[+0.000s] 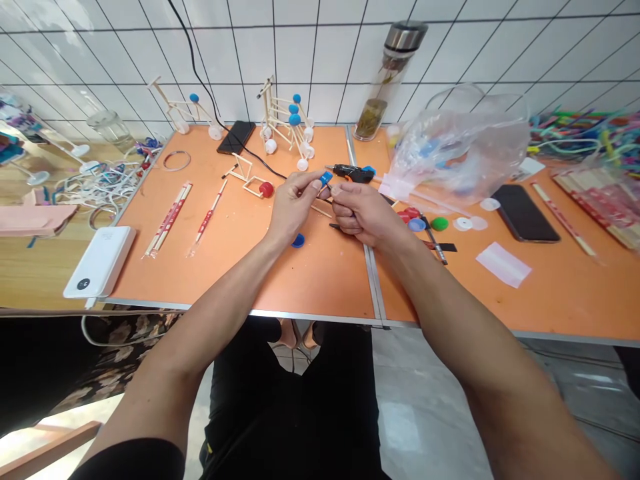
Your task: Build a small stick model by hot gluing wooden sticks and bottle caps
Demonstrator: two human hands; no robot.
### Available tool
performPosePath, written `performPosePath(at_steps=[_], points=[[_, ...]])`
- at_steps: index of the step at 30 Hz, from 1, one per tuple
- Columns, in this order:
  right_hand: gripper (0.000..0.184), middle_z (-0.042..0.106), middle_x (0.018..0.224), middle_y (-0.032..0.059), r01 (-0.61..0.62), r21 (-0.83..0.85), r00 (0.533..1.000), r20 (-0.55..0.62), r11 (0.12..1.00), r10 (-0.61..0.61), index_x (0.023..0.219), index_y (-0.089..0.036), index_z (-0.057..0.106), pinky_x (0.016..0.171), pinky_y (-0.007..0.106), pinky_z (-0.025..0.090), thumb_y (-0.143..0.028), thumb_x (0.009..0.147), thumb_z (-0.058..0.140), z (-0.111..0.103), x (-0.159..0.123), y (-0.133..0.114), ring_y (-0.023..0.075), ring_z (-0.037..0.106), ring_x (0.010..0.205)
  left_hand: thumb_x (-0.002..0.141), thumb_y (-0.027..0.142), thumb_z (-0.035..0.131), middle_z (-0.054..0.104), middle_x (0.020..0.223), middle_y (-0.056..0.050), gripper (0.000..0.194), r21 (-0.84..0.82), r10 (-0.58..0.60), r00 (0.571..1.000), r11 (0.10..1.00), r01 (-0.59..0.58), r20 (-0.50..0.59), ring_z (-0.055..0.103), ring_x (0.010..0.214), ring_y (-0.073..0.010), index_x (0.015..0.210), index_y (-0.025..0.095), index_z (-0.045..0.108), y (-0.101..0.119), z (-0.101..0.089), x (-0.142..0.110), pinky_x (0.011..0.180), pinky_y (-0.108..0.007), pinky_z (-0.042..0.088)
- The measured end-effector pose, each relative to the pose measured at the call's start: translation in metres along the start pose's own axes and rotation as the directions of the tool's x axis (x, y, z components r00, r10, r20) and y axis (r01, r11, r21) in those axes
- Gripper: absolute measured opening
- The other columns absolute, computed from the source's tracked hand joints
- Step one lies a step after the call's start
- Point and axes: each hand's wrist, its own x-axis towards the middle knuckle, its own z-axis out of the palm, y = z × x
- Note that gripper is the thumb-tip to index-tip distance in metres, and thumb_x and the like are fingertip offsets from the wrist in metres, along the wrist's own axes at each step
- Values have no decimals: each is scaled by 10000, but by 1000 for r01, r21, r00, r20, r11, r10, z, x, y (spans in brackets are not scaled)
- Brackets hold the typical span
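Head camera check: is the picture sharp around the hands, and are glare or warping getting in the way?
In the head view, the left hand and right hand look sharp, with no obvious motion blur; the wide lens bends the wall tiles and stretches the forearms toward the frame edges; glare sits on the plastic bag and floor, not on the hands.

White tiled wall [300, 47], dark grout; metal-edged orange tables [320, 280]; wooden table [30, 267] left; grey floor [430, 400].

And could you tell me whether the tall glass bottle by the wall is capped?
Capped: a metal lid sits on the glass bottle.
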Motion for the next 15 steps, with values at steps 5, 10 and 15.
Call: performPosePath(at_steps=[5,10,15], points=[[101,345,578,-132,-185,220,981,102,958,166,1079,-181,674,391,167,121,-263,1039,631,-1,-7,-13,63,60,455,941,513,907,898,1209,-52,274,-72,-4,999,997,7,42,824,1215,-271,1116,303,933,1,2,-1,1160,-434,603],[154,344,580,-129,-225,268,973,111,937,202,1054,-180,668,392,156,134,-238,1101,534,2,-7,-14,68,28,464,955,459,905,909,1112,-73,254,-61,-39,999,997,40,13,850,1103,-264,1108,259,937,7,3,-6,1108,-408,622],[101,325,604,-134,-201,183,973,148,962,175,1059,-196,651,409,174,117,-292,1039,626,-2,-2,-8,70,25,479,970,402,895,899,972,-40,202,-56,-44,999,997,45,7,848,1015,-238,1114,265,933,7,3,-6,1079,-392,633]])
